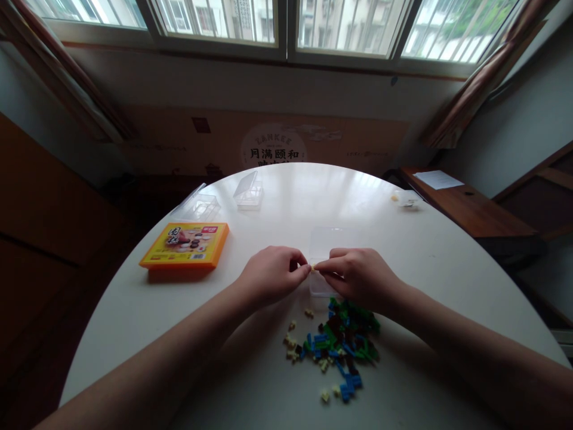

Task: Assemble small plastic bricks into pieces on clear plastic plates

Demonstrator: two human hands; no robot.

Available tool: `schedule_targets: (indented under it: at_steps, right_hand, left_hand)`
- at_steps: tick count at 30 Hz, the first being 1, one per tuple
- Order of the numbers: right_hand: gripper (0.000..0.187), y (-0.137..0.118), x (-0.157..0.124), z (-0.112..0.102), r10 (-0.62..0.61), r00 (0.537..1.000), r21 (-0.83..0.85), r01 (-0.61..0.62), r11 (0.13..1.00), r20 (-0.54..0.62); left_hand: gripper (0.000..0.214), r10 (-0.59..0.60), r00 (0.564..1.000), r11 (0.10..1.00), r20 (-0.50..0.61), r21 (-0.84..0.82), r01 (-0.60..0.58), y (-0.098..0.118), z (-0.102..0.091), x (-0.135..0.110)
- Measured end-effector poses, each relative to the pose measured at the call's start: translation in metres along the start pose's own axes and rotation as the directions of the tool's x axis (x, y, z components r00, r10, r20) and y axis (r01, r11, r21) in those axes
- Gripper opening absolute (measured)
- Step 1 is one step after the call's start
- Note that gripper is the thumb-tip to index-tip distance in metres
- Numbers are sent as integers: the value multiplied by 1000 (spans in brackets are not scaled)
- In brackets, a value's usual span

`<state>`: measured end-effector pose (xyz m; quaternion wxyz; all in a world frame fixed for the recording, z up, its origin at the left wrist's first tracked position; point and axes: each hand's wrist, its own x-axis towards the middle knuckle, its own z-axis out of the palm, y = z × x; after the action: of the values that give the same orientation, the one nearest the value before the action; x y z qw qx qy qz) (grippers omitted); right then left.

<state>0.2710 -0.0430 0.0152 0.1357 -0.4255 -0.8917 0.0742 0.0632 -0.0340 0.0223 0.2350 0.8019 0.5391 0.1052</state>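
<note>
My left hand (276, 272) and my right hand (360, 275) meet fingertip to fingertip over the table. Pinched between them is a small pale yellow building block (313, 267), mostly covered by the fingers. Behind and below the fingers lies a clear plastic box (322, 236) with its lid up, partly hidden by my right hand. Closer to me spreads a loose pile of small building blocks (338, 337) in blue, green, dark brown and pale yellow. Several pale yellow blocks (292, 343) lie at the pile's left edge.
An orange and yellow Go game box (188, 246) sits on the left of the round white table (250, 382). Two clear plastic cases (249, 194) stand open at the far left. A small clear bag (408, 200) lies far right, near a wooden desk (465, 209) with paper.
</note>
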Motion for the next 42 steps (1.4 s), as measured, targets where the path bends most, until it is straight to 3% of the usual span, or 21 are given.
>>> schedule_targets:
  at_steps: [31,38,42]
  right_hand:
    - [19,3,-2,-1,-7,999,50,9,999,-39]
    - [20,10,-8,-2,-66,983,51,76,996,-172]
    - [20,15,-14,-3,-115,936,64,144,987,-333]
  left_hand:
    - [31,1,999,999,40,-42,0,-2,-2,2]
    - [30,-18,995,991,99,-129,31,-3,-9,1]
    - [28,-30,994,992,102,-119,42,-6,-12,2]
